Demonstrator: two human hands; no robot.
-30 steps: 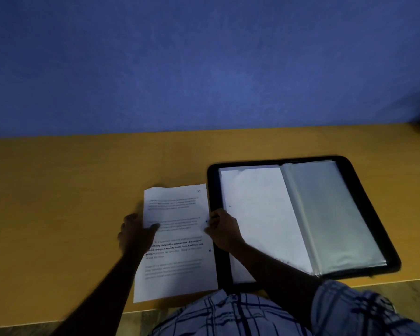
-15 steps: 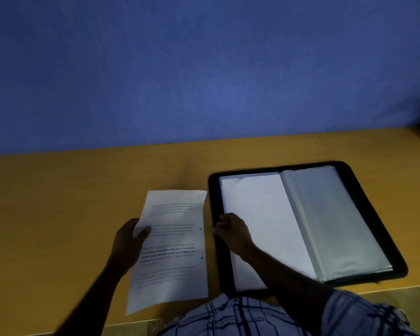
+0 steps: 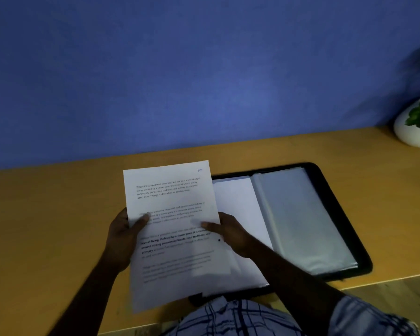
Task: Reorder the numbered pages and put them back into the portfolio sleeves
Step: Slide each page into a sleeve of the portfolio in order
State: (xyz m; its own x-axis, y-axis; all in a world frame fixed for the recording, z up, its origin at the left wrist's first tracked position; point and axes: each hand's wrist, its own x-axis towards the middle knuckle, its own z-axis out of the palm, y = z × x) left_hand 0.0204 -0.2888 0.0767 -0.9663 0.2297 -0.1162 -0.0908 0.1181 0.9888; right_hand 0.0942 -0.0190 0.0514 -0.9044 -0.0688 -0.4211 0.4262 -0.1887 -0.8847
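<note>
A printed page (image 3: 172, 214) marked "10" at its top right corner is raised off the desk, tilted toward me. My left hand (image 3: 124, 238) grips its left edge with the thumb on the text. My right hand (image 3: 230, 232) grips its right edge, thumb on the front. Behind and to the right, the black portfolio (image 3: 344, 229) lies open on the desk. Its left side shows a white sheet (image 3: 240, 204), and its right side shows clear plastic sleeves (image 3: 301, 219). The held page hides the portfolio's left border.
The orange desk (image 3: 46, 226) runs along a blue wall (image 3: 180, 69). A white pot with a green plant (image 3: 417, 127) stands at the far right back. The desk's front edge is close to my checked shirt (image 3: 240, 318).
The page lay on the desk left of the portfolio; now both hands hold it lifted and shifted right, overlapping the portfolio. My right hand moved from the portfolio's edge to the page.
</note>
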